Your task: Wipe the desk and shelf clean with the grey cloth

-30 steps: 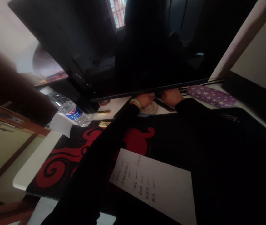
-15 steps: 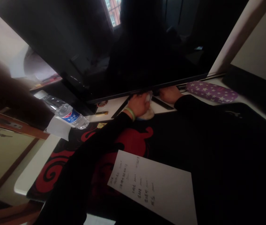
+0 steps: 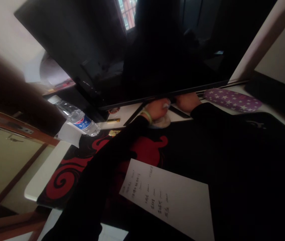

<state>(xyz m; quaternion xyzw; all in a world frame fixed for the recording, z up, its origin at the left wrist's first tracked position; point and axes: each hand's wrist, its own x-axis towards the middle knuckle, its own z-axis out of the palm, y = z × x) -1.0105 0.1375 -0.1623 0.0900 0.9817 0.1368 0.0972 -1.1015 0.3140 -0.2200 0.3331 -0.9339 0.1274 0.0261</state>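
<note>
My left hand, with a green band at the wrist, is closed on a pale cloth under the bottom edge of a large dark monitor. The cloth lies bunched on the white desk beside the monitor's stand. My right hand rests just right of it against the monitor's lower edge, fingers curled and partly hidden under the frame. Both sleeves are black.
A water bottle lies on the left by a white paper scrap. A black and red desk mat carries a handwritten sheet. A purple starred pencil case sits at the right. A small gold object lies near the stand.
My left hand has shifted slightly with the cloth under the monitor's edge. The right hand has stayed at the edge. The view has swung a little.
</note>
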